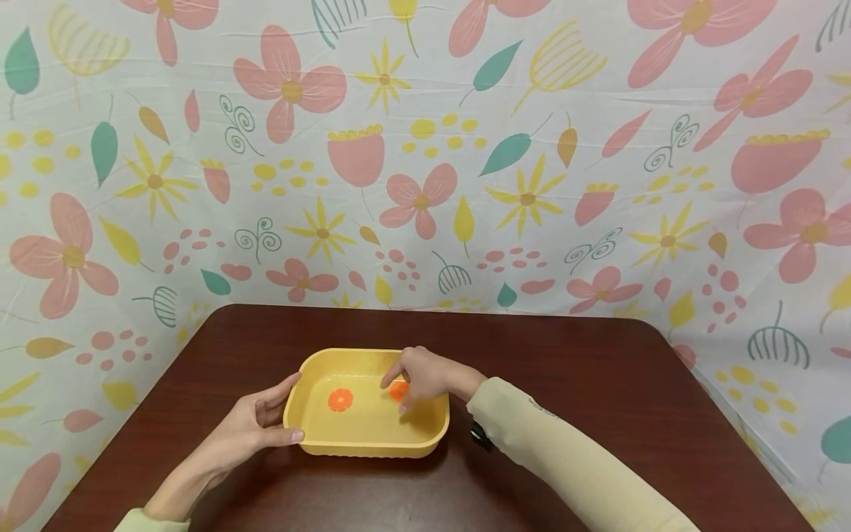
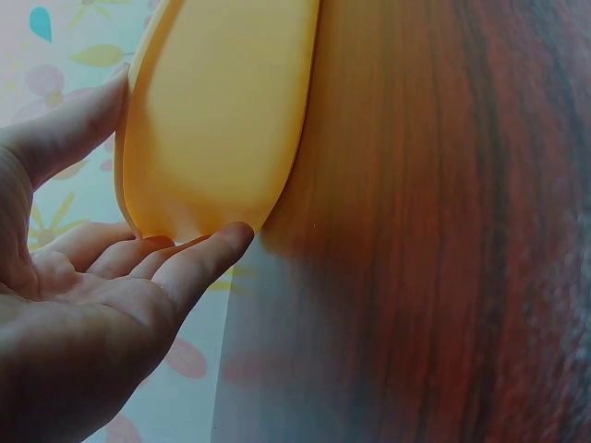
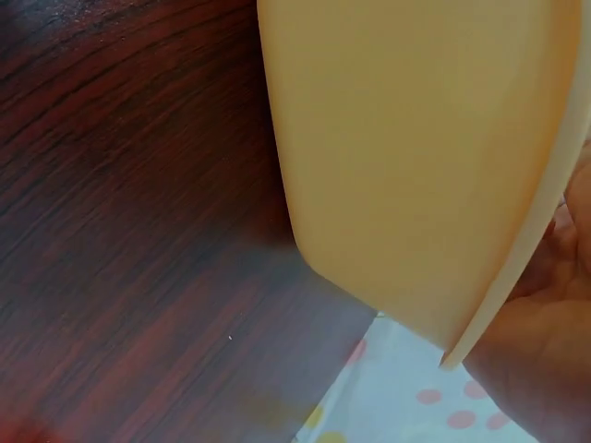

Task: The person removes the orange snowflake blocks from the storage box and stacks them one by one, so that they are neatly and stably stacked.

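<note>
A yellow plastic tray (image 1: 368, 445) with rounded corners lies on the dark table. On its floor I see a round, petal-edged orange piece (image 1: 340, 400) and a second orange piece (image 1: 399, 390), partly covered by my right hand. My left hand (image 1: 249, 425) holds the tray's left end, thumb at the near corner and fingers at the far side; the left wrist view shows this hand (image 2: 102, 286) too. Reaching over the far right rim, my right hand (image 1: 425, 377) has its index finger and thumb apart, around the second orange piece. In the right wrist view the tray wall hides its fingertips.
The dark reddish wooden table (image 1: 565, 369) extends behind and to the right of the tray. A white cloth (image 1: 425, 148) with pink, yellow and green flower prints hangs at the back and sides. A black band (image 1: 482, 436) shows by the right sleeve.
</note>
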Available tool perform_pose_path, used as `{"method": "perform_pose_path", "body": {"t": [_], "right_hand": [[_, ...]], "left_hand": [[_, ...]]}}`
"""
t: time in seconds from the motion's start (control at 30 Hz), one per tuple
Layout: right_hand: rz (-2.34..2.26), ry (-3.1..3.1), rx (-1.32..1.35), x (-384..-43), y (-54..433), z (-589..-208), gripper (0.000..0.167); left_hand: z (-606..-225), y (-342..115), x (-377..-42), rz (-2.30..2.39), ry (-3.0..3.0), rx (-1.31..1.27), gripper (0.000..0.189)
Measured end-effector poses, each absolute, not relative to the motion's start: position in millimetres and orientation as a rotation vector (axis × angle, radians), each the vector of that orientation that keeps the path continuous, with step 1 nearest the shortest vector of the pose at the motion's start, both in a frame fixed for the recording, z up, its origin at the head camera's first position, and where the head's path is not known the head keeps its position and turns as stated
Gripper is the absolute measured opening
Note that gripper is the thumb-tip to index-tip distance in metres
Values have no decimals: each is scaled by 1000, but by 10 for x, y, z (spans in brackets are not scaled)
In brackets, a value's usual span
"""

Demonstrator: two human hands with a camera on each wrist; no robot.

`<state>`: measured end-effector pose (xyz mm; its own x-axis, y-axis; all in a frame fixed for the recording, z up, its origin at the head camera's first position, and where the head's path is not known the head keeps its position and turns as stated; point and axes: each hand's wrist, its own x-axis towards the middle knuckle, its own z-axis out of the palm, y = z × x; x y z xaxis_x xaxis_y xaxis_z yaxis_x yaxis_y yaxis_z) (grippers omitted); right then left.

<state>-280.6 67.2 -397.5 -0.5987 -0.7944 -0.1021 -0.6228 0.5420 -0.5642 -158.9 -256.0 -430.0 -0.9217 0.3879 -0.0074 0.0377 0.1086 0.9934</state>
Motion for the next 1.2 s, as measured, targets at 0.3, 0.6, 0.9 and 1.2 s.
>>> {"method": "perform_pose_path", "body": {"t": [0.3,0.6,0.9,1.2], "right_hand": [[-524,2542,-1105,-2796,604,-4030,50],[-391,2625,-1188,-2790,585,-4077,44],[-422,2623,-1264,-2786,545,-4104,26],[-631,2497,-1279,-2759,436,-4181,26]], "left_hand": [[-4299,-2546,-1596,1885,2120,418,96],[-4296,-2539,-1602,1877,2125,420,97],[-4288,-2540,-1593,1877,2135,408,96],[-4291,-2559,-1597,1884,2121,406,96]]}}
